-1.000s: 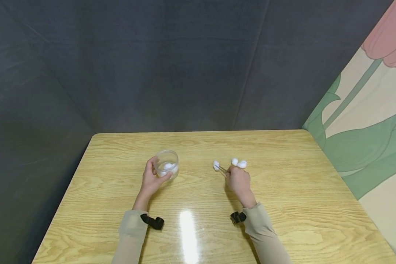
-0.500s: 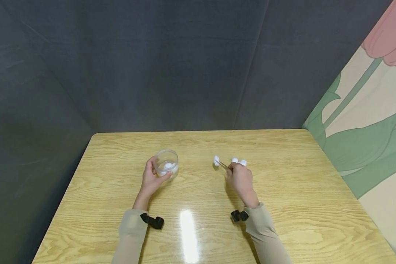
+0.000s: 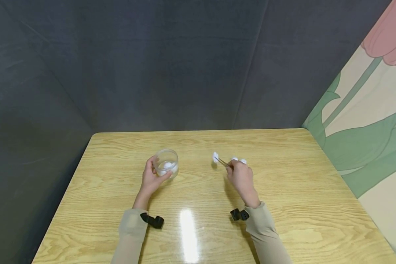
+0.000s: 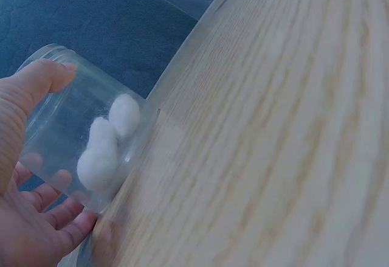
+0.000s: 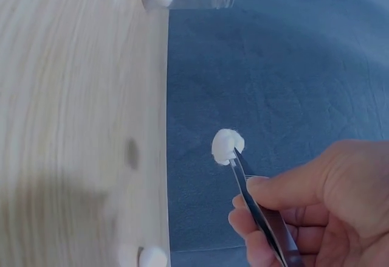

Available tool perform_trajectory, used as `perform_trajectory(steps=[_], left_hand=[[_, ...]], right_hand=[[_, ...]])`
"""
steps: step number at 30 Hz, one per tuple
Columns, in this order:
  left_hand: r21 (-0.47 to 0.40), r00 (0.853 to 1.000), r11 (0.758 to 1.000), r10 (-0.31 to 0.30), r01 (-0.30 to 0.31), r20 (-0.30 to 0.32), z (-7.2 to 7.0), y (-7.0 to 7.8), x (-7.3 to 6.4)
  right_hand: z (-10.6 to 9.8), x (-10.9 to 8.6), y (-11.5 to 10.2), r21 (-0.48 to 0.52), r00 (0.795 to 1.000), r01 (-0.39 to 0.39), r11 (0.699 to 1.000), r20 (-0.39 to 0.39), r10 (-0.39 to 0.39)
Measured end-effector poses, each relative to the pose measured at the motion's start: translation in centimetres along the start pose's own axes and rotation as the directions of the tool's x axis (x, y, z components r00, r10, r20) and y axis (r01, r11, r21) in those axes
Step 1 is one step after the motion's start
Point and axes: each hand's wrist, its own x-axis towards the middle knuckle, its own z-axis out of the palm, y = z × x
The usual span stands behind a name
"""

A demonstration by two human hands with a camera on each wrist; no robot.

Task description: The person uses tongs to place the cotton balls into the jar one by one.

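My left hand grips a clear, lidless plastic jar standing on the table, thumb on one side and fingers round the other. Several white cotton balls lie in the bottom of the jar. To the right, my right hand pinches metal tweezers between thumb and fingers. The tweezer tips hold one cotton ball, raised above the tabletop with its shadow below. Two more cotton balls lie on the table just beyond the right hand, which partly hides them in the head view.
The wood-grain table has its far edge against a dark cloth backdrop. A flower-patterned cloth borders the right side. Each wrist wears a small black camera, such as the left wrist camera.
The cotton ball in the tweezers has risen off the table and moved slightly farther away. My right hand has lifted with it, covering more of the two loose balls. The left hand has stayed put.
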Motion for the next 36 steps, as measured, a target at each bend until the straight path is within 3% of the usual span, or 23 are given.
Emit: perform_trajectory(steps=[30, 32, 36], left_hand=[[0.004, 1.0, 1.0, 0.015, -0.015, 0.008, -0.1, 0.1, -0.2], [0.011, 1.0, 1.0, 0.015, -0.015, 0.01, 0.0, 0.1, -0.1], [-0.006, 1.0, 1.0, 0.005, -0.005, 0.006, -0.1, -1.4, 0.5]], right_hand=[[-1.0, -0.4, -2.7, 0.186, 0.999, -0.02, 0.982, 0.045, 0.012], [-1.1, -0.3, -2.8, 0.195, 0.999, -0.02, 0.981, 0.051, 0.01], [-1.0, -0.1, -3.2, 0.21, 0.998, -0.021, 0.977, 0.068, 0.007]])
